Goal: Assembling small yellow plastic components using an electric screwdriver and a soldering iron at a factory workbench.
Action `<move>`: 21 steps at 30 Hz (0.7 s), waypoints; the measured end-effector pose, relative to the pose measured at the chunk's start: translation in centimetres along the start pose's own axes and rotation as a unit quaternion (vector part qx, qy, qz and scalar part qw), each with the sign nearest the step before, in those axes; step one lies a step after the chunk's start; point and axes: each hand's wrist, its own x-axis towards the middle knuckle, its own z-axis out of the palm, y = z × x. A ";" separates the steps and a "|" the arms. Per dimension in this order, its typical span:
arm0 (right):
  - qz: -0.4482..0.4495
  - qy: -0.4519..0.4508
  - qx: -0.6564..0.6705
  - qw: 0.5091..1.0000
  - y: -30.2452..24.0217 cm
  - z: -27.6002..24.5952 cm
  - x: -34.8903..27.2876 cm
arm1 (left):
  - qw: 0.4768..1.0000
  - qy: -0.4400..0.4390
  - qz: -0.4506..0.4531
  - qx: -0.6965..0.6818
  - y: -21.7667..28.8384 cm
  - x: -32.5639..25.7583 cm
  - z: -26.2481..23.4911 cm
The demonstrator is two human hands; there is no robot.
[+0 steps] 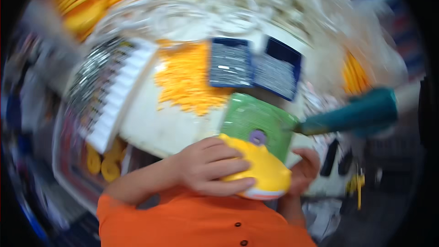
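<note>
My left hand (215, 167) is closed around a rounded yellow plastic shell (263, 167) with a small pointed ear and a white and red strip at its near edge. My right hand (305, 171) is at the shell's right edge, fingers bent upward and blurred; whether it grips the shell is unclear. Just beyond the shell lies a green block (254, 112) with a purple ring (257, 137) on it. A teal power screwdriver (356, 112) comes in from the right, its tip by the block's right edge.
Two blue trays (231, 61) of small silvery pieces stand behind the block. Left of them spreads a heap of small orange pieces (183, 75). A white ridged rack (123, 96) holds metal parts. Clear plastic bags (292, 4) and yellow shells (84, 7) fill the far side.
</note>
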 end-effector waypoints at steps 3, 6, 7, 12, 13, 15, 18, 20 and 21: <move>-0.076 0.025 -0.055 0.995 2.3 -2.7 1.1 | 0.993 0.098 -0.005 -0.072 -2.9 1.5 -3.8; -0.083 0.003 0.027 0.996 3.4 -5.8 10.0 | 0.896 0.422 -0.135 0.013 -1.8 0.7 0.4; -0.112 -0.114 0.040 0.986 2.5 -6.0 10.4 | 0.845 0.490 -0.198 0.077 -1.3 -2.8 -1.0; -0.133 -0.321 -0.067 0.935 1.2 -2.2 10.0 | 0.432 0.859 -0.243 0.131 2.0 -17.7 -6.4; -0.138 -0.337 -0.057 0.930 0.9 -1.1 10.2 | 0.377 0.891 -0.217 0.131 2.9 -22.3 -6.2; -0.109 -0.473 -0.069 0.871 -0.6 1.3 10.0 | 0.356 0.887 -0.260 0.136 4.8 -29.7 -3.9; -0.145 -0.571 -0.092 0.803 -1.8 4.9 9.2 | 0.244 0.791 -0.528 0.192 7.0 -41.7 4.0; -0.196 -0.636 -0.120 0.737 -2.9 7.3 8.0 | 0.211 0.652 -0.684 0.251 8.7 -46.5 10.4; -0.195 -0.642 -0.117 0.732 -3.1 8.5 7.4 | 0.225 0.613 -0.703 0.280 9.0 -47.7 12.7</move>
